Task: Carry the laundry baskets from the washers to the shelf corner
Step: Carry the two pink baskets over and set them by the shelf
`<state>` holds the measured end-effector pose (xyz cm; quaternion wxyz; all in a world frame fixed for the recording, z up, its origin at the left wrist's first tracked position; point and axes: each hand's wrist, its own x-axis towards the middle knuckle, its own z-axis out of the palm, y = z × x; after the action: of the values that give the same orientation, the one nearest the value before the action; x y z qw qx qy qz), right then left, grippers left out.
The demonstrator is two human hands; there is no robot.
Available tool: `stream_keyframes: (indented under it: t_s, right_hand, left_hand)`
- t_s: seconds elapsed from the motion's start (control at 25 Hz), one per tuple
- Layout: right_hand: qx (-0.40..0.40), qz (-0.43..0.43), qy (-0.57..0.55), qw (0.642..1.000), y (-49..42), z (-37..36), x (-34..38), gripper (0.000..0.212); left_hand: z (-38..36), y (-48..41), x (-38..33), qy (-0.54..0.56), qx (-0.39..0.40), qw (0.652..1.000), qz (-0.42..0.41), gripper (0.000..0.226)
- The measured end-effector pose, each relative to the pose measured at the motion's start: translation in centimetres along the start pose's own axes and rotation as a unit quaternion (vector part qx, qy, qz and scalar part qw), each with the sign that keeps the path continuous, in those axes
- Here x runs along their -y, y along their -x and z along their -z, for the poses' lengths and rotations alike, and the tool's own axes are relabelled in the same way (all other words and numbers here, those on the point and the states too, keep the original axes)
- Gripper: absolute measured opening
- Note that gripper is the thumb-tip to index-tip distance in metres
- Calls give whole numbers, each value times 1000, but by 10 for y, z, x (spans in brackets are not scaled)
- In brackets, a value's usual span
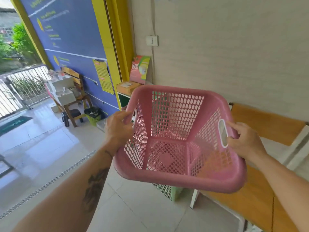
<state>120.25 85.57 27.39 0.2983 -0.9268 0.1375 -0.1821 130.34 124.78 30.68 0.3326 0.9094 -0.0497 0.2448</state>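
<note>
Both forearms reach forward, the left hand curled over the left handle slot and the right hand wrapped round the right handle slot of one pink perforated plastic laundry basket, held in the air and tipped so its empty inside faces the camera. One green mesh basket shows partly beneath it on the pale tiled floor. One orange-topped bench runs along the beige wall on the right, close to the pink basket's right rim; to the left the floor lies open
</note>
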Motion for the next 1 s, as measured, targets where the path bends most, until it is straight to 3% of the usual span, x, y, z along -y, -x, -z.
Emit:
stream_keyframes:
  t_s: [0.2, 0.44, 0.76, 1.0]
  right_hand:
    - [-14, -53, -15, 998, -80, -25, -23, 63]
    - [8, -153, -25, 988, -116, -87, -54, 65]
    - [37, -313, 20, 949, -157, -216, -73, 66]
    - [82, -409, 33, 908, -162, -312, -98, 75]
  left_hand:
    - [-75, -87, -12, 13, 13, 999, -26, 41]
    - [-178, -170, 13, 23, 108, 991, -70, 39]
    - [-323, -238, 112, 28, 276, 957, -82, 43]
    - [-424, -236, 186, -1, 376, 925, -50, 55]
